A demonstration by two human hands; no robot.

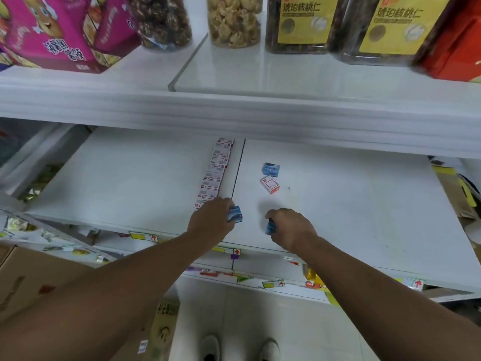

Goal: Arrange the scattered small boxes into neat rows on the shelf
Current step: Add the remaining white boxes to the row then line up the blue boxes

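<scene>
one neat row of small white boxes [214, 171] already lies on the white shelf [364, 217], running from the back toward the front, just left of the dark seam in the shelf board. that part looks done (the near end of the row is partly hidden by a hand, so i cannot count it).

the left hand [209, 221] sits at the near end of that row and its fingers are closed around a little blue box [235, 214]. the box is touching or almost touching the shelf, right beside the seam. the right hand [287, 226] is close by, near the front edge, and it pinches a second blue box [270, 227] that sticks out under its fingers.

two boxes are left lying loose farther back on the right side: a blue loose box [271, 169] and a white and red loose box [270, 184]. they touch or nearly touch each other and both sit crooked. so i think the job is more than half done, with four boxes left to line up.

nothing blocks the way on this shelf; it is bare around the boxes. the upper shelf [234, 110] hangs over the back, with pink cartons [52, 32], snack jars [234, 19] and a red box [455, 40] on it, so a reach to the back must stay low. cardboard boxes [33, 277] stand on the floor at the left.
</scene>
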